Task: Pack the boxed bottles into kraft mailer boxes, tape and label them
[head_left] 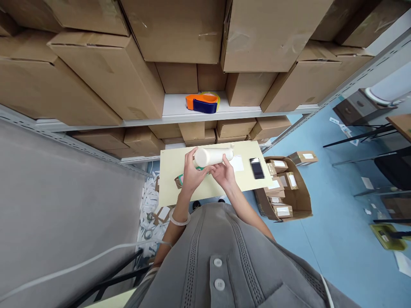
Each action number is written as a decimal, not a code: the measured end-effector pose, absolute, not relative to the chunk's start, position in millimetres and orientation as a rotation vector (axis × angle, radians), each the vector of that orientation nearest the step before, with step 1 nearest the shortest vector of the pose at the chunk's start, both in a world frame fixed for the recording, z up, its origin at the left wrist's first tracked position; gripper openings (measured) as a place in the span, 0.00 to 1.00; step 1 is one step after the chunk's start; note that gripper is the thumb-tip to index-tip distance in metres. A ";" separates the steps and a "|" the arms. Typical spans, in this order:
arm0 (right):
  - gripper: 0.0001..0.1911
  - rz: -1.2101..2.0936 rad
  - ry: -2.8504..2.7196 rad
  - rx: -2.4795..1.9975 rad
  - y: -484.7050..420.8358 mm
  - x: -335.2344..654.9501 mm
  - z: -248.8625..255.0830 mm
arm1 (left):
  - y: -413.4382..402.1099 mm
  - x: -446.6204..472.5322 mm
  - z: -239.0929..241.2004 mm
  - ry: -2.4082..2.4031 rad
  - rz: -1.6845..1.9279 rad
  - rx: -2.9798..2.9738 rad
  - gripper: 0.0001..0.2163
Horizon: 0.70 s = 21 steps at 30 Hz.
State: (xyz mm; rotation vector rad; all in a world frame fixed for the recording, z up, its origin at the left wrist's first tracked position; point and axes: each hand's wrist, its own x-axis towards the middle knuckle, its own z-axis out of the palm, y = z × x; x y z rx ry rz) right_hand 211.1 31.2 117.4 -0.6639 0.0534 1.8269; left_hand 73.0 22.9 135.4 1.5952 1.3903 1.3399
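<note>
White bottle (212,157) over cream tabletop (168,164); left hand (192,173) closed round it, right hand (224,173) half-open, thumb against it. Bare tabletop at 9 o'clock. Past right edge, 4 o'clock — open carton (303,201) holding small labelled boxes (283,211).

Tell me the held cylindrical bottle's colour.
The cylindrical bottle is off-white, seen best in the head view.

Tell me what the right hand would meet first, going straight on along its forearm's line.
Most likely the white bottle: it lies right ahead of the right hand, whose thumb appears to be against it. Depth is hard to judge from this single view.
</note>
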 end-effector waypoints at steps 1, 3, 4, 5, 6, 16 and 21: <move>0.08 1.756 -0.006 -0.659 31.0 211.6 119.7 | 22.7 71.1 132.5 1.348 1.327 1.540 0.39; 0.06 1.636 -0.126 -0.646 29.7 212.6 124.1 | 21.5 69.0 130.4 1.233 1.294 1.422 0.39; 0.07 1.589 -0.180 -0.640 28.6 213.0 126.1 | 20.7 68.6 131.2 1.173 1.284 1.368 0.39; 0.09 1.553 -0.230 -0.640 27.3 213.4 127.8 | 19.7 68.3 133.1 1.122 1.281 1.325 0.38; 0.10 1.524 -0.275 -0.650 25.9 213.8 129.4 | 18.7 68.2 135.7 1.087 1.286 1.295 0.37; 0.22 1.498 -0.453 -0.703 17.0 218.7 137.9 | 10.3 68.4 157.6 1.117 1.320 1.385 0.32; 0.27 1.528 -0.514 -0.605 16.6 223.8 138.8 | 4.6 72.7 165.2 1.128 1.352 1.483 0.32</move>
